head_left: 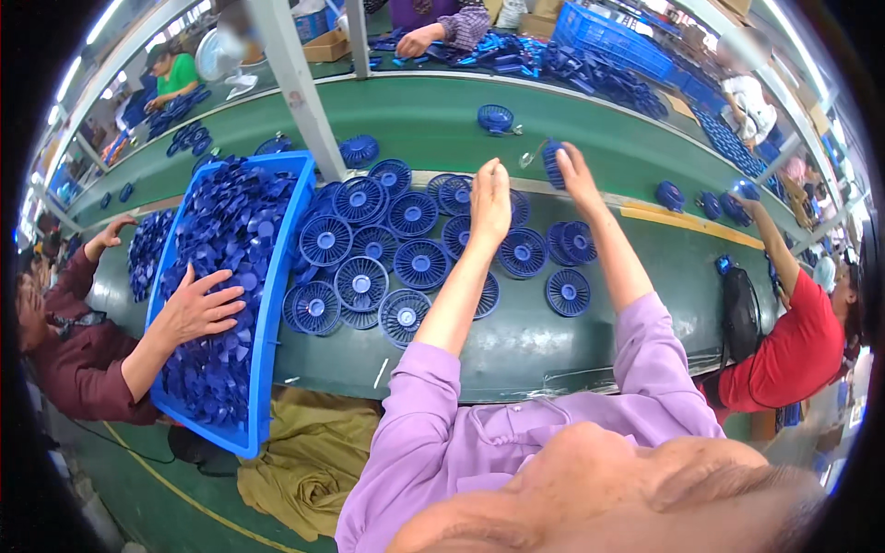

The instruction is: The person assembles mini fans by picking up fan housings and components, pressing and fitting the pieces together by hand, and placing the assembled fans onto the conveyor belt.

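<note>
Over the far edge of the workbench, my right hand (581,180) grips a round blue fan housing (554,164), turned on edge at its left side. A thin pale wire (526,159) shows just left of that housing. My left hand (491,198) is raised over the blue fan grilles, its fingers pressed together and pointing away. Whatever may be between those fingers is hidden. Below and left of it lie many round slotted blue grilles (412,213), some overlapping in piles. A single grille (568,292) rests nearer to me, below my right forearm.
A blue bin (277,350) full of small blue parts stands on the left, a co-worker's hand (198,309) over it. Behind the bench runs a green belt (433,120) carrying a fan unit (495,118). A metal post (300,92) rises beside the bin. Another co-worker (784,341) sits right.
</note>
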Available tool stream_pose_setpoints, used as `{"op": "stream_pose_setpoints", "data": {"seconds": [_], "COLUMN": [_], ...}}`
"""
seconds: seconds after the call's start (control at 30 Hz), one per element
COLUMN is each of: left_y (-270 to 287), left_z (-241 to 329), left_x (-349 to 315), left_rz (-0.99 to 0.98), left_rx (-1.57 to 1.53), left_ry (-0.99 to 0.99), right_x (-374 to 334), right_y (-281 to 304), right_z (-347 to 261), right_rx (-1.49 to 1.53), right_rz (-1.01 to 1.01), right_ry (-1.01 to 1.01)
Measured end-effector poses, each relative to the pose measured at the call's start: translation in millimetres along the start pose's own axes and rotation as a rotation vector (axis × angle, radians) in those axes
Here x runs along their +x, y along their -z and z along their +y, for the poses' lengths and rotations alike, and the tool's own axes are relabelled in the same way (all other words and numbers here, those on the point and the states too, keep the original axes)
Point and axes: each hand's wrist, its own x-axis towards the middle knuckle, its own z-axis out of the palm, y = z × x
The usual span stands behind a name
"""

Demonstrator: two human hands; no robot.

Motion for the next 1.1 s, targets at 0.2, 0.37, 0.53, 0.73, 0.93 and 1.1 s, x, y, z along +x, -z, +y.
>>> {"op": "stream_pose_setpoints", "data": {"seconds": [0.2,0.37,0.53,0.73,0.93,1.1], "left_y": [4,6,2,8,9,20], "left_z": [2,2,6,12,11,10], "left_x": [5,1,1,0,0,-4], "left_rz": [0.015,-0.006,-0.062,-0.054,-0.093,-0.103], "left_rx": [-0.003,0.068,0.053,0.023,-0.021,-0.019], "left_ry": [-0.052,-0.120,-0.145,-0.127,-0.055,-0.032], "right_x": [-27,-108,-113,-40,66,152], "right_y": [76,69,68,65,29,-15], "right_z": [55,-6,-11,-1,24,33], "right_rx": [-0.787,-0.668,-0.634,-0.373,-0.119,0.001], "right_rz": [0.089,-0.478,-0.437,-0.211,-0.134,-0.027], "right_ry": [0.283,0.206,0.175,0.190,0.073,0.106]}}
